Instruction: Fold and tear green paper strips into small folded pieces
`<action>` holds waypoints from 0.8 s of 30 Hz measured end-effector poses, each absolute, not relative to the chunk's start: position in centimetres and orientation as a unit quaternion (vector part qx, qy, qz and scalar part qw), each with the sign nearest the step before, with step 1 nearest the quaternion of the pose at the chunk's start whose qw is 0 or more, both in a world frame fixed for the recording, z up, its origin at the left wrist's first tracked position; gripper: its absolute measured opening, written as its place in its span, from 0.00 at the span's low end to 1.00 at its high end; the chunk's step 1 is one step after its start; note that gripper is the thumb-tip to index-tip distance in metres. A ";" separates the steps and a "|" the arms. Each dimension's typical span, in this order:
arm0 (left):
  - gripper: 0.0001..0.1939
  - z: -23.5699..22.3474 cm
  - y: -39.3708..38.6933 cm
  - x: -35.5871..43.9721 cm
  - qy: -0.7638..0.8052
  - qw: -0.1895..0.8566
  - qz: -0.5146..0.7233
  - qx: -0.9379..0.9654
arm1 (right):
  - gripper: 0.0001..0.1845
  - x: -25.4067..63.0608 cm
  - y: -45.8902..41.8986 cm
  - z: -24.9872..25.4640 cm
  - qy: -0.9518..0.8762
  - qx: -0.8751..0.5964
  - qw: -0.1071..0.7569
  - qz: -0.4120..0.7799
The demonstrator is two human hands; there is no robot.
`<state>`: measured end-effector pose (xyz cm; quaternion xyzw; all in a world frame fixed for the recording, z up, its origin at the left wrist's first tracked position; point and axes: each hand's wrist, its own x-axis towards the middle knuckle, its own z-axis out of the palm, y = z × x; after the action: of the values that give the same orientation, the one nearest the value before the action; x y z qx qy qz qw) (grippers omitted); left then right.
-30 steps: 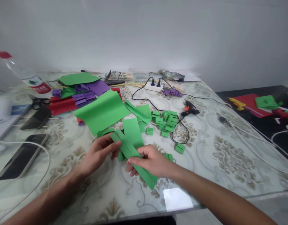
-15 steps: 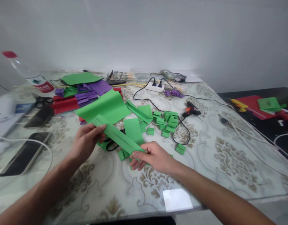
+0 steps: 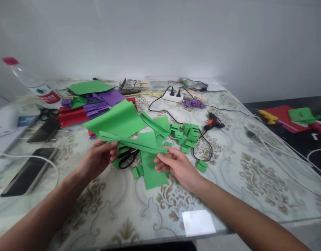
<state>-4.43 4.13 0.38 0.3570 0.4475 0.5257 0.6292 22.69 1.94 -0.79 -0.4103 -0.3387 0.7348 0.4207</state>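
Note:
A long folded strip of green paper [image 3: 133,142] is stretched between my hands above the table. My left hand [image 3: 101,153] pinches its left end, thumb on top. The right end is gripped between the thumb and fingers of my right hand [image 3: 173,164]. Beneath the strip lie a green paper piece [image 3: 153,172] and black-handled scissors [image 3: 127,158], their blades hidden. A large green sheet [image 3: 116,120] rests just beyond. Several small folded green pieces [image 3: 188,136] are heaped past my right hand, and one small folded piece [image 3: 137,171] sits between the hands.
Left are two phones [image 3: 28,172], another pair of scissors [image 3: 47,113] and a bottle [image 3: 36,83]. Red and purple paper [image 3: 98,109] lies behind. A power strip [image 3: 173,96] and a black glue gun [image 3: 213,122] trail cables. A yellow glue gun [image 3: 267,116] is far right.
The strip has turned from a steep slant to nearly level, seen more edge-on. My right hand has risen with its end, uncovering more of the green piece below.

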 end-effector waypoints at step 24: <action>0.21 0.2 3.6 -5.7 0.488 0.481 0.499 0.531 | 0.21 23.7 2.6 -0.9 -0.515 -0.443 0.458 0.573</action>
<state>-5.75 3.64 0.22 0.5308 0.4884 0.4985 0.4808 23.67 2.60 -0.87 -0.4432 -0.5150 0.5734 0.4577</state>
